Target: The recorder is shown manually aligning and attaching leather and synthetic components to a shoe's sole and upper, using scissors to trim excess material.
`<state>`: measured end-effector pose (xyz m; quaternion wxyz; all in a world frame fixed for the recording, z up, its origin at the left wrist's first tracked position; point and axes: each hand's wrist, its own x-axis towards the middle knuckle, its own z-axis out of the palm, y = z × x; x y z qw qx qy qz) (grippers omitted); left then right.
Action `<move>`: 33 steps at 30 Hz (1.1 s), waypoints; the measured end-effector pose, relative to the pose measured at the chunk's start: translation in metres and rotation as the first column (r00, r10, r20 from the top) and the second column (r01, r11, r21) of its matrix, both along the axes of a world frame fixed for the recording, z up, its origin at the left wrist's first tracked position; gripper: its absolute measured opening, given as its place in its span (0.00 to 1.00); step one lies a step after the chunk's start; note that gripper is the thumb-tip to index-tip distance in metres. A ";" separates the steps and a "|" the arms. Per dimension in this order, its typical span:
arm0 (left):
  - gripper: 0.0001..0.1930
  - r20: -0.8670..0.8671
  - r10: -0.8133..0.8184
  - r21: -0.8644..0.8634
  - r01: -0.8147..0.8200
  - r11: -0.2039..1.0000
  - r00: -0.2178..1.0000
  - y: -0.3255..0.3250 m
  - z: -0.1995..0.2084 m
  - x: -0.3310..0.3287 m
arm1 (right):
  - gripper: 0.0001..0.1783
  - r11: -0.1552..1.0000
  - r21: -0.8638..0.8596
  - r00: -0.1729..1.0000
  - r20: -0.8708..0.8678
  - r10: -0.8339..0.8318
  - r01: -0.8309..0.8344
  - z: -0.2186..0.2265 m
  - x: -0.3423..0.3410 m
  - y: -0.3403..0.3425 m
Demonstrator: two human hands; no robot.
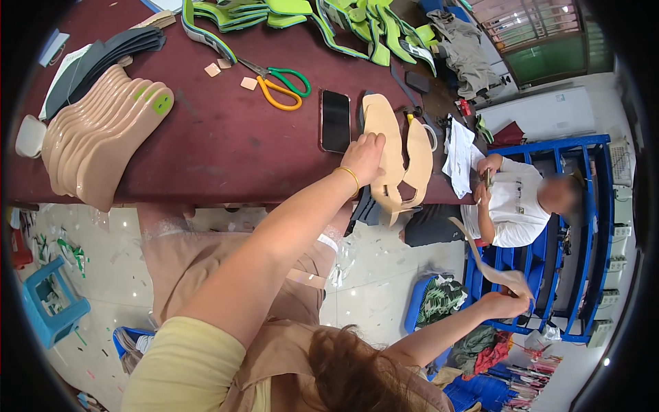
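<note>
My left hand [364,156] is closed with bent fingers at the near left edge of a flat beige shoe upper piece [382,127], which lies on the table's near right part. The piece has two long arms joined at the near end, which hangs over the table edge. Out to the right, clear of the table, my right hand [506,305] grips a curved beige strip-like piece [493,272] by one end; its thin tail rises up and left. Beside my left hand lies a black phone [335,121]. Scissors [280,88] with green and orange handles rest farther left.
A row of glossy beige shoe pieces [103,141] stands on the dark red table [226,154] at left. Lime-green pieces [329,27] line the far side. A person [511,199] sits at right before a blue rack [583,254]. A blue stool [51,302] stands lower left.
</note>
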<state>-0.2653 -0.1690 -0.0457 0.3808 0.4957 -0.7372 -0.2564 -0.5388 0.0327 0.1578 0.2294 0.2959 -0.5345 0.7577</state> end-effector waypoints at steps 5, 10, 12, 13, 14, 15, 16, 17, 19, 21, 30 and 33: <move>0.32 -0.219 -0.053 -0.246 -0.002 0.969 0.974 0.028 -0.003 0.030 | 0.08 0.994 -0.042 0.995 0.031 0.097 -0.096 0.025 0.103 -0.023; 0.30 -0.898 -0.124 0.135 0.532 0.836 0.421 0.089 0.023 0.093 | 0.09 0.889 0.371 0.790 -0.444 0.422 -0.266 -0.044 0.175 -0.049; 0.31 -0.968 0.071 0.207 0.612 0.763 0.240 0.101 0.016 0.134 | 0.10 0.677 0.639 0.629 -0.367 0.686 -0.365 -0.086 0.247 -0.061; 0.31 -0.979 0.174 0.201 0.633 0.748 0.105 0.101 0.011 0.159 | 0.10 0.462 0.731 0.385 -0.290 0.876 -0.502 -0.118 0.274 -0.083; 0.31 -0.958 0.283 0.188 0.649 0.737 -0.043 0.099 0.005 0.185 | 0.13 0.261 0.857 0.122 -0.231 0.965 -0.445 -0.119 0.314 -0.099; 0.30 -0.963 0.267 0.181 0.623 0.761 -0.046 0.096 -0.003 0.208 | 0.13 0.056 0.843 0.088 -0.011 0.996 -0.534 -0.140 0.340 -0.107; 0.29 -0.967 0.253 0.183 0.586 0.789 -0.039 0.093 -0.012 0.229 | 0.14 -0.094 0.820 0.007 0.118 0.993 -0.565 -0.152 0.360 -0.115; 0.24 -0.937 0.337 0.347 0.356 0.868 0.092 0.093 -0.009 0.240 | 0.11 -0.059 0.796 -0.029 0.053 0.998 -0.602 -0.160 0.373 -0.126; 0.19 -0.905 0.394 0.422 0.222 0.879 0.158 0.090 -0.023 0.261 | 0.09 -0.063 0.766 0.013 0.093 0.996 -0.640 -0.152 0.396 -0.154; 0.18 -0.887 0.440 0.454 0.093 0.886 0.144 0.089 -0.029 0.267 | 0.08 -0.011 0.775 0.064 0.066 0.996 -0.632 -0.151 0.417 -0.193; 0.28 -0.717 0.534 0.374 -0.399 0.837 0.448 0.082 -0.048 0.256 | 0.14 0.286 0.955 0.179 -0.267 0.947 -0.084 -0.186 0.514 -0.322; 0.37 -0.366 0.726 0.035 -0.771 0.636 0.582 0.093 -0.022 0.266 | 0.14 0.343 0.782 0.287 -0.218 0.933 -0.521 -0.164 0.514 -0.307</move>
